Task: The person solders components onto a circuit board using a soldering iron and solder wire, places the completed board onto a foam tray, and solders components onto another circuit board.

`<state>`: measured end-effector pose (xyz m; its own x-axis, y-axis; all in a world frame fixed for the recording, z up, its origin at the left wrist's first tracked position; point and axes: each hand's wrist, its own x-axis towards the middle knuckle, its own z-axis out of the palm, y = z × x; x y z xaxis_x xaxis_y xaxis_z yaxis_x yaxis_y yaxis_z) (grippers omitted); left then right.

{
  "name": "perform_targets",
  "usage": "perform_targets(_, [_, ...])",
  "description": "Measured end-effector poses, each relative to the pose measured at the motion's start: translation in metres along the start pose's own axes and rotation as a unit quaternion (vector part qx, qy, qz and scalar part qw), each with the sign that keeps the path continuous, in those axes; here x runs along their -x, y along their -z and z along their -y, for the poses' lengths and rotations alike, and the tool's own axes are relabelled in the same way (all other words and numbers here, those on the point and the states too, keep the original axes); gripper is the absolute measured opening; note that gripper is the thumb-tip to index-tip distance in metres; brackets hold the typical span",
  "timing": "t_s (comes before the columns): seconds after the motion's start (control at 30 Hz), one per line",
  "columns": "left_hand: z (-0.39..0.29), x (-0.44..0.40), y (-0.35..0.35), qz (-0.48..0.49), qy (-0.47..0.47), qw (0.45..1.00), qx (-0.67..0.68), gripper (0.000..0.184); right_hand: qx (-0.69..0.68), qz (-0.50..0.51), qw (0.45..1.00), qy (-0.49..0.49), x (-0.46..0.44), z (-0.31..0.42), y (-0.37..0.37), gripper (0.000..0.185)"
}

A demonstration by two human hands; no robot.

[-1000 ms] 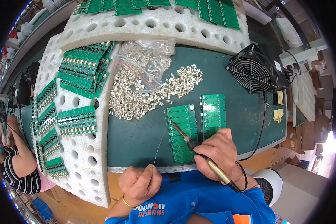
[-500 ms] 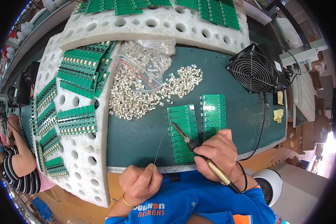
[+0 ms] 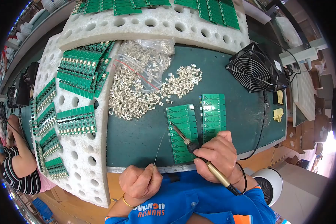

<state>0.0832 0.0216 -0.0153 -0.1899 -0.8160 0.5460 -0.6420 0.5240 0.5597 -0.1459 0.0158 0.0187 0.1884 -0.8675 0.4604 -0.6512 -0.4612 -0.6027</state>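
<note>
Shifted the soldering iron (image 3: 191, 146) slightly nearer since the earlier frame, gripping it in the curled right hand (image 3: 215, 156), tip at, perhaps touching, the left green board (image 3: 178, 148) on the table (image 3: 132, 143), and pinching thin wire (image 3: 159, 148) in the closed left hand (image 3: 140, 182).

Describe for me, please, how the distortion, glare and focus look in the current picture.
Head view: fisheye distortion bows the front edge of the bench, and the corners go black; head view: a burnt-out bright patch glares at far right; head view: the iron and boards look fairly sharp, while the wire is thin and faint.
</note>
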Motion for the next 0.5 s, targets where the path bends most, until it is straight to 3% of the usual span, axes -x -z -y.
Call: perform_targets(0.5, [-0.0009,0.0001,0.0016,0.011,0.008,1.000,-0.002,0.020,-0.002,0.000,1.000,-0.004,0.0015,0.0009,0.0001,0.029])
